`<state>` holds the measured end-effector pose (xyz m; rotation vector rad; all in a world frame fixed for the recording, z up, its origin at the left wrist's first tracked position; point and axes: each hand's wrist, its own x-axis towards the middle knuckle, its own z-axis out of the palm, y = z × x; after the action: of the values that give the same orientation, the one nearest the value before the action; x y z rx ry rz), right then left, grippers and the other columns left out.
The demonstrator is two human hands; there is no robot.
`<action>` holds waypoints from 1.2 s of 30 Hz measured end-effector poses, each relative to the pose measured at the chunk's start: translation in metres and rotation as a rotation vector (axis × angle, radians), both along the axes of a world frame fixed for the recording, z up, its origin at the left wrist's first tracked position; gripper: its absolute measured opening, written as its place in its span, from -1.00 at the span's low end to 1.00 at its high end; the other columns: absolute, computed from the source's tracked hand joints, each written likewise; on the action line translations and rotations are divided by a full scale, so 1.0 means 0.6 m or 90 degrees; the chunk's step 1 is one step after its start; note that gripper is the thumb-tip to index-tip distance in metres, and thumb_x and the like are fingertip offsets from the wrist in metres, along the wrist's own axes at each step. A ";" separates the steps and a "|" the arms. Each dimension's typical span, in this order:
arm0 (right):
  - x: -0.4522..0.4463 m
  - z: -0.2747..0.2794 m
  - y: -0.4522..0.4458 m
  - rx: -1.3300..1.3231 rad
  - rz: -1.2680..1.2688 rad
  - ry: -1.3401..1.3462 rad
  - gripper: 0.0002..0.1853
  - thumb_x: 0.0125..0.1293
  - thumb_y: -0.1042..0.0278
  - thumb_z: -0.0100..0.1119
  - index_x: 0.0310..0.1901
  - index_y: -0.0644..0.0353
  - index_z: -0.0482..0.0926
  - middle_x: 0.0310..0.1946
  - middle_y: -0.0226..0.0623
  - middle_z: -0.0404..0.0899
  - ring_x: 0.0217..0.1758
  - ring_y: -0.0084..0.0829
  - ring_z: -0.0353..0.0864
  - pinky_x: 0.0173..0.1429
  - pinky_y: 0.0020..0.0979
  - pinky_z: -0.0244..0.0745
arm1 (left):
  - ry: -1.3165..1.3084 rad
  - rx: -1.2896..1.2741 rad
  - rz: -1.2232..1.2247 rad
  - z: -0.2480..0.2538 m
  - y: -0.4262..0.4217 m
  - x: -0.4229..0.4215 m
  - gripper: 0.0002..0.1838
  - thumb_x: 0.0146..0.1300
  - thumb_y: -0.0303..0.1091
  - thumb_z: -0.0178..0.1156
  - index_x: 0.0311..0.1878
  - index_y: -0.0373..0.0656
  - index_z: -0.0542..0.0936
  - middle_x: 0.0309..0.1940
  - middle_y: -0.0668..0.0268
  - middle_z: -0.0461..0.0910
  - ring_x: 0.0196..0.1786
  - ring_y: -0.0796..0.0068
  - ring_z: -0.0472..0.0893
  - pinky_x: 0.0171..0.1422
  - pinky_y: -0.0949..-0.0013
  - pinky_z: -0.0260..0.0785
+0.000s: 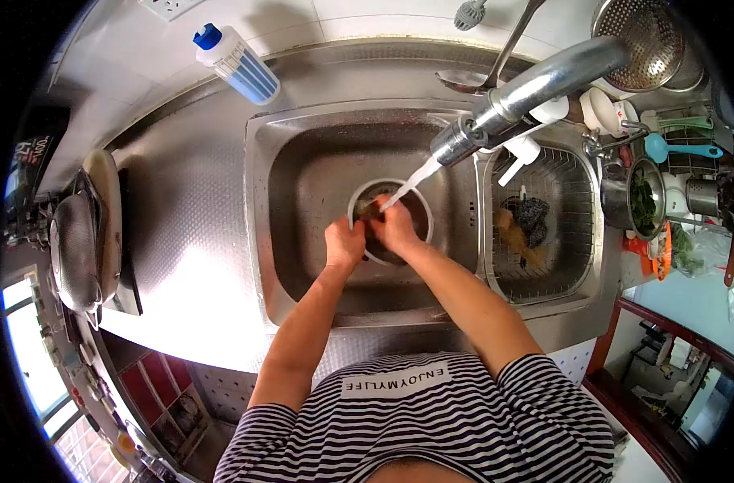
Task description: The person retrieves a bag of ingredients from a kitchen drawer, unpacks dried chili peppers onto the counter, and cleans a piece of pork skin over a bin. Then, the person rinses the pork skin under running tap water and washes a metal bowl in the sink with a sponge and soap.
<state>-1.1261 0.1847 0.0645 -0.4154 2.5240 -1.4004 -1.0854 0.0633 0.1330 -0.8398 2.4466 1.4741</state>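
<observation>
Both hands are low in the large sink basin (303,161), over a round bowl with a white rim (426,211). My left hand (345,243) is closed at the bowl's left edge, fingers bent inward. Across from it, my right hand (395,225) reaches into the bowl, its fingers curled under the running water. Between the fingertips shows a small brownish-green thing (365,209), blurred and partly covered, whose kind I cannot make out. From the metal faucet (455,141) a stream of water (411,181) falls onto the right hand.
A smaller basin with a wire rack (576,266) holds a dark scouring pad (533,217) on the right. Beyond it stands a pot with leafy greens (643,201). A blue-capped bottle (246,72) stands behind the sink. Pans (81,241) lean at the left.
</observation>
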 end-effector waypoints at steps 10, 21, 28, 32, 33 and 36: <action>-0.017 -0.005 0.007 0.034 0.071 0.133 -0.69 -0.13 0.53 0.30 -0.25 0.25 0.55 -0.32 -0.07 0.51 -0.12 -0.01 0.51 0.00 -0.13 0.44 | -0.011 0.036 0.008 -0.013 -0.006 -0.005 -0.69 0.15 -0.27 0.17 -0.50 -0.38 0.47 -0.56 -0.16 0.49 -0.43 -0.16 0.54 -0.37 0.08 0.39; 0.000 0.028 0.001 0.016 0.157 -0.157 -0.70 0.16 0.25 0.13 -0.12 0.22 0.50 -0.18 -0.02 0.52 -0.05 0.00 0.49 -0.03 -0.15 0.41 | -0.041 0.097 0.056 -0.043 -0.028 -0.023 -0.63 0.24 -0.23 0.05 -0.37 -0.47 0.55 -0.59 0.00 0.56 -0.59 0.23 0.62 -0.61 0.20 0.45; 0.000 0.095 0.040 0.059 0.199 -0.030 -0.57 0.13 0.08 0.26 -0.14 0.29 0.55 -0.34 0.00 0.58 -0.25 -0.18 0.60 -0.14 -0.23 0.49 | -0.187 0.372 0.187 -0.007 -0.073 -0.056 -0.44 0.31 0.11 -0.03 -0.20 -0.35 0.52 -0.53 0.20 0.55 -0.67 0.46 0.38 -0.58 0.28 0.38; -0.037 0.055 0.066 -0.150 -0.162 -0.401 -0.51 0.10 -0.12 0.28 -0.27 0.24 0.61 -0.51 -0.34 0.55 -0.51 -0.56 0.43 -0.38 -0.38 0.31 | -0.109 0.329 0.144 -0.078 -0.109 -0.022 -0.46 0.30 0.13 0.00 -0.11 -0.26 0.52 -0.49 0.26 0.54 -0.65 0.47 0.35 -0.57 0.30 0.33; -0.042 0.044 0.070 -0.256 -0.218 -0.476 -0.47 0.12 -0.17 0.26 -0.30 0.26 0.61 -0.51 -0.37 0.53 -0.50 -0.57 0.40 -0.38 -0.41 0.27 | -0.141 0.312 0.141 -0.090 -0.109 -0.010 -0.46 0.28 0.15 0.01 -0.07 -0.22 0.52 -0.48 0.30 0.53 -0.64 0.48 0.34 -0.56 0.33 0.31; -0.040 0.037 0.066 -0.306 -0.254 -0.534 -0.34 0.16 -0.31 0.10 -0.37 0.34 0.57 -0.51 -0.38 0.48 -0.47 -0.49 0.37 -0.35 -0.40 0.23 | -0.156 0.418 0.202 -0.109 -0.103 0.010 -0.47 0.25 0.16 0.06 -0.01 -0.15 0.52 -0.48 0.37 0.51 -0.64 0.49 0.31 -0.54 0.38 0.27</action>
<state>-1.1502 0.2243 0.0865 0.5431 1.6233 -1.8118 -1.0792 0.0013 0.0676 -1.1822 1.5416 1.9654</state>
